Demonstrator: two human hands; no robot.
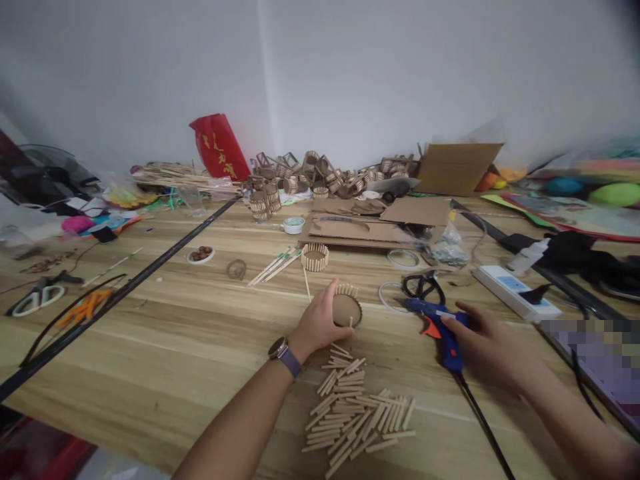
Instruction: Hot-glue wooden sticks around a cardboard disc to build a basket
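My left hand (pixel 323 320), wearing a watch on its wrist, holds a round cardboard disc (pixel 346 311) between thumb and fingers. Short wooden sticks stand along part of the disc's far rim, and one stands by my thumb tip. A blue glue gun (pixel 447 333) with an orange trigger lies to the right, its nozzle pointing left. At its back end is my right hand (pixel 483 333), slightly blurred, fingers apart and thumb over the body, off the trigger. Below the disc spreads a pile of short wooden sticks (pixel 357 407).
A finished stick-walled cup (pixel 315 257) stands beyond the disc, near long sticks (pixel 274 265) and a dish of brown beads (pixel 201 255). Cardboard sheets (pixel 360 230) lie behind. A power strip (pixel 517 293) is at right, scissors (pixel 37 300) at far left. The gun's cord runs toward me.
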